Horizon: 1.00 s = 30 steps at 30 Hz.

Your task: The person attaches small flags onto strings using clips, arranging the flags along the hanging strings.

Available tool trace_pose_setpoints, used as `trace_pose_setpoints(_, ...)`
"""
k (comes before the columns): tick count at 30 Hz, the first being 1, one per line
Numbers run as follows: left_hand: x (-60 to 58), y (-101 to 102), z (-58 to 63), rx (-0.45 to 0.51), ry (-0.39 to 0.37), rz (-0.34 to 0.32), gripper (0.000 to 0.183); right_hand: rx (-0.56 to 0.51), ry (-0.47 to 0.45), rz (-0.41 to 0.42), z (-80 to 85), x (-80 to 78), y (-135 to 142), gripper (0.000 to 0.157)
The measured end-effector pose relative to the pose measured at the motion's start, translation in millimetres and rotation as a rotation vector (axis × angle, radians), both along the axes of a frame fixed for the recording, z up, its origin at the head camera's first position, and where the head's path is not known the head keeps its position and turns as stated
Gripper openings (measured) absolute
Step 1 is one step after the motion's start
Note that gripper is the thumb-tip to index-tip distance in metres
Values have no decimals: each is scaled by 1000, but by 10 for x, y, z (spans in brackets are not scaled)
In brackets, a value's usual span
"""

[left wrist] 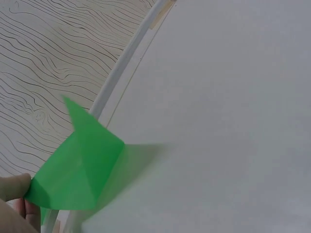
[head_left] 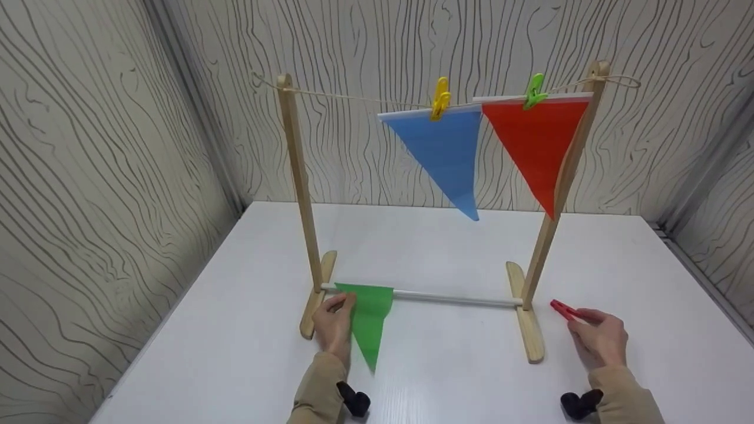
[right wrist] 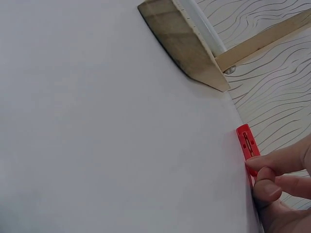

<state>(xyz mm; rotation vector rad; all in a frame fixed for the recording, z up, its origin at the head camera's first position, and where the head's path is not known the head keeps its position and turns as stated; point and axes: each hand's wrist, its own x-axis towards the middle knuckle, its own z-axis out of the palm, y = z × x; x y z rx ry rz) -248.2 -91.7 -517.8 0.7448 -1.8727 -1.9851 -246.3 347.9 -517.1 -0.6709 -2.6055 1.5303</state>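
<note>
My left hand (head_left: 334,323) pinches a green triangular flag (head_left: 370,321) near its upper left edge, in front of the stand's left foot. In the left wrist view the green flag (left wrist: 80,170) bends away from the thumb and fingers, its tip raised. My right hand (head_left: 602,338) pinches a red clothespin (head_left: 564,310) close over the table, right of the stand's right foot. The same red clothespin (right wrist: 247,144) points away from the fingertips in the right wrist view. A blue flag (head_left: 445,147) and a red flag (head_left: 539,141) hang from the string above.
A wooden stand has a left post (head_left: 301,188), a right post (head_left: 565,182) and a white crossbar (head_left: 456,298). The string (head_left: 347,96) runs between the post tops. A yellow clothespin (head_left: 440,99) and a green clothespin (head_left: 535,92) clip the hanging flags. Patterned walls surround the white table (head_left: 436,365).
</note>
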Motion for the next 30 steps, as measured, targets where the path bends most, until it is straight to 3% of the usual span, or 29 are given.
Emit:
trace_pose_setpoints(9, -2, -34, 28, 21, -62, -44, 46, 33, 20, 31, 2, 19, 16, 53)
trace_pose_setpoints(17, 4, -81, 59, 74, -44, -163, 61, 79, 51, 30, 2, 9, 19, 48)
trace_pose_setpoints(24, -10, -102, 67, 54, -51, -209, 18, 95, 52, 36, 9, 11, 34, 47)
trace_pose_setpoints(30, -44, -102, 57, 57, -52, -161, 19, 84, 51, 48, 10, 10, 38, 49)
